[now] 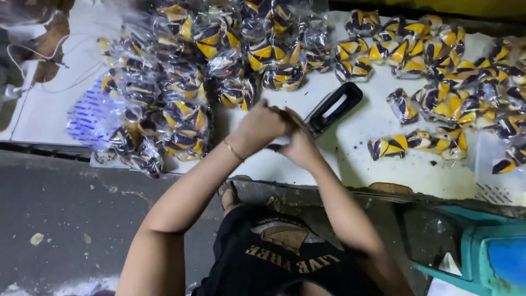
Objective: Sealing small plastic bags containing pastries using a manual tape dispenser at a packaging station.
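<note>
Head view, looking straight down. At the centre of the frame the left hand (262,127) and the right hand (298,143) meet over a white table (378,118). The left hand lies partly over the right, its fingers curled in and closed on something small that the hands themselves hide; it cannot be told what is pinched there. The right hand's fingers are wrapped narrow around the near end of a black hand sealer (332,108), whose hinged arm slants up and to the right, away from the hands, resting on the table.

Upper left to upper centre: a dense heap of filled clear bags (181,82), each holding yellow, white and dark striped cakes. A flat stack of empty printed bags (93,118) lies at the heap's left edge. Right half of the frame: loose striped cakes (444,82), unbagged, spread across the table, with a few (389,147) just right of the hands.

Lower right corner: part of a teal plastic crate (482,246). Lower left: bare grey floor (66,219).

Judged from this layout, the step in hand is the closing of one bag at the sealer. A clean seal would call for the bag's mouth held flat and straight across the sealer before the arm is pressed.
</note>
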